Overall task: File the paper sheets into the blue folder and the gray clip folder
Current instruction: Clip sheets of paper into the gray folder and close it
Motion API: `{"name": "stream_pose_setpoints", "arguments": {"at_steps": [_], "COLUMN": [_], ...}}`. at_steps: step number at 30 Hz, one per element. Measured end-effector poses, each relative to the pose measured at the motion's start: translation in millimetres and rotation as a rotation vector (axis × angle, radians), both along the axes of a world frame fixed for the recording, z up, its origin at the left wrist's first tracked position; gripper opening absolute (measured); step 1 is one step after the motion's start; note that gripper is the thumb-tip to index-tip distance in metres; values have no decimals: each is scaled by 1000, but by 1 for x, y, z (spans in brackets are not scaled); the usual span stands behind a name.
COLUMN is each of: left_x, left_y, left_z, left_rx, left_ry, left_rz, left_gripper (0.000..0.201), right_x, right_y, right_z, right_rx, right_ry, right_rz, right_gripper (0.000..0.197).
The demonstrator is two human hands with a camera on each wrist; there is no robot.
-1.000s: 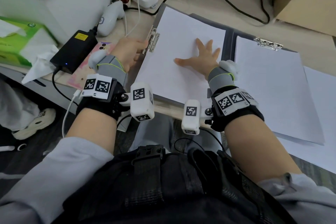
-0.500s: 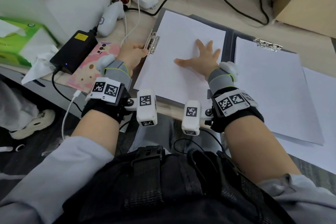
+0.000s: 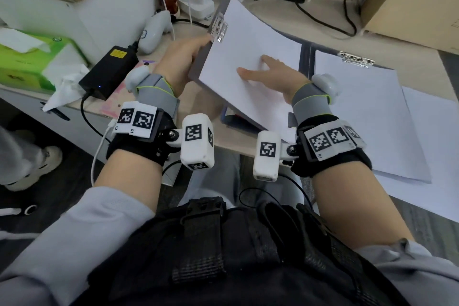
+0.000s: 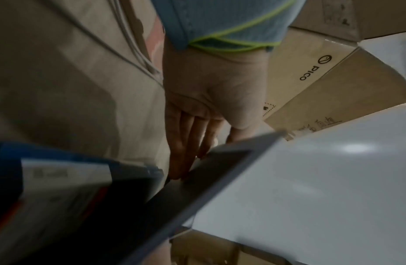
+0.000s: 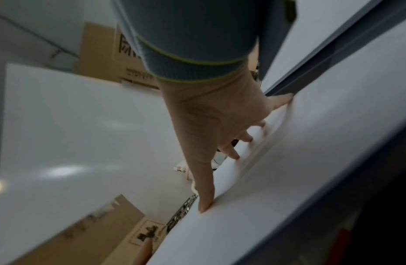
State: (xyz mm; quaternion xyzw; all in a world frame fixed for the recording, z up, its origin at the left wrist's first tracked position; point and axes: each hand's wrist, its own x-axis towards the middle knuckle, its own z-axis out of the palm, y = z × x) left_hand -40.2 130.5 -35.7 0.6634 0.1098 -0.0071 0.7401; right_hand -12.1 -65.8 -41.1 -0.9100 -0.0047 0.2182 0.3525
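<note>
Folder, gray, hard-backed, open like a book, lying on the beige desk. Left cover tilted up off the desk, carrying a stack of white paper sheets under a metal clip at its outer edge. Right cover lies flat on the desk, carrying a second white sheet stack under its own silver clip.

Left hand: at the outer left edge of the gray folder, just below the clip; its fingers lie straight under the raised cover, thumb at the edge, so the cover rests on them.

Right hand: on the raised sheets, fingers spread wide and straight, tips pressing the paper flat.

Blue folder: dark blue, partly seen beneath the raised left cover at the desk's near edge (mostly hidden).

Loose white sheets: on the desk, right of the gray folder.

Left of the gray folder: black power adapter, green tissue box, white handheld controller.

Behind the gray folder: black cable, brown cardboard box marked PICO.
</note>
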Motion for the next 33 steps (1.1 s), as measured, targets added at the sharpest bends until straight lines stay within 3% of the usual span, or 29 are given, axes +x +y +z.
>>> {"name": "stream_pose_setpoints", "arguments": {"at_steps": [3,7,11,16,19,23,28,33], "left_x": [-7,-12,-15,-21,-22,-25,-26,-27], "left_y": [-22,-58,-91,-135,-164,-200,-220,-233], "left_z": [19,38,46,43,40,30,13,-3], "left_rx": [-71,-20,64,51,131,284,406,490], "left_ry": [-47,-121,-171,-235,-305,-349,-269,-181], "left_rz": [-116,-266,-376,-570,-632,-727,-782,-780], "left_gripper": [28,28,29,27,27,34,35,32], "right_x": [-16,-33,-47,-66,-84,-98,-108,-118], "right_y": [-13,-34,-56,-93,-117,-151,-179,-205], "right_z": [20,38,49,57,56,45,28,6], "right_rx": [231,498,708,1034,1388,1643,1698,1510], "right_ry": [15,-19,8,-185,-258,-395,-474,-544], "right_rz": [-11,-54,-106,-313,-348,-531,-738,-1250], "right_gripper": [101,84,79,25,29,43,57,42]}}
